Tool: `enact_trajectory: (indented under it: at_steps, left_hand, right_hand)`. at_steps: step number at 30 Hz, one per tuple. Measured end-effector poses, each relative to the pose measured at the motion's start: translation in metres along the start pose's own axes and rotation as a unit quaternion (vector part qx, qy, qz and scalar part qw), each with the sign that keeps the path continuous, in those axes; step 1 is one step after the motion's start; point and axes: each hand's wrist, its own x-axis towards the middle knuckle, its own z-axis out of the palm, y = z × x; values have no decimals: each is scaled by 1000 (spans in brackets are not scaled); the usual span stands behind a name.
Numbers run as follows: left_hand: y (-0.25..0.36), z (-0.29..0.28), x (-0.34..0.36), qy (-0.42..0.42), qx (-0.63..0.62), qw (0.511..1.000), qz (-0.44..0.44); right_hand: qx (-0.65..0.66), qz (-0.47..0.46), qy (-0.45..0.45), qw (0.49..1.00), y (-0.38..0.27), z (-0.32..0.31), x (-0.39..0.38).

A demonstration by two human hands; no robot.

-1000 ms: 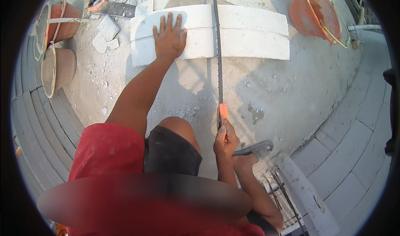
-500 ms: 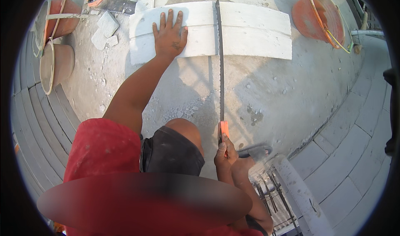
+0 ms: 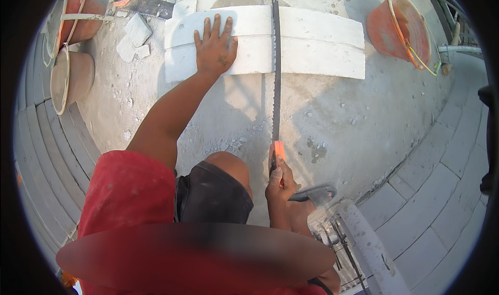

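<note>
A long white lightweight block (image 3: pixel 319 40), with a groove along its length, lies crosswise on the dusty concrete floor (image 3: pixel 348 123). My left hand (image 3: pixel 215 50) rests spread flat on the block's left half. My right hand (image 3: pixel 280 180) grips the orange handle of a long toothed saw (image 3: pixel 276 97). The saw's blade lies across the block's middle in a cut line, its far tip reaching past the far edge and its handle near my knee.
Orange bucket (image 3: pixel 399 32) at right; two buckets (image 3: pixel 83 22), (image 3: pixel 78 79) at left. Another handsaw (image 3: pixel 150 8) and broken white chunks (image 3: pixel 136 32) lie back left. Exposed rebar and a pale beam (image 3: pixel 364 243) are beside my right foot; stepped boards (image 3: pixel 52 154) edge the left.
My right hand and saw moved back toward me by half a second ago, and are now slightly forward again. My left hand stays flat on the block.
</note>
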Motion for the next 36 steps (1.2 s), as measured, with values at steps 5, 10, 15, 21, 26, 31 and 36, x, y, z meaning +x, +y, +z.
enact_trajectory:
  at_steps: [5, 10, 15, 21, 26, 31, 36]
  left_hand:
    - [1, -3, 1, 15, 11, 1000, 8]
    - [4, -1, 2, -16, 21, 1000, -14]
    - [3, 0, 3, -29, 27, 999, -20]
    - [5, -7, 1, -39, 22, 999, -27]
    - [5, -4, 4, -11, 3, 1000, -24]
    - [4, -7, 7, -16, 26, 999, -14]
    - [6, -9, 5, -23, 28, 999, -11]
  right_hand:
    - [15, 101, -49, 994, -1, 17, 51]
    - [1, 31, -28, 999, -39, -1, 50]
    - [-64, 146, -102, 982, -59, 26, 136]
    - [-17, 71, -74, 995, -48, 46, 132]
    - [1, -12, -36, 999, -55, 2, 53]
    - [-16, 97, -69, 993, -35, 29, 116]
    - [-9, 85, -58, 995, 5, 34, 80]
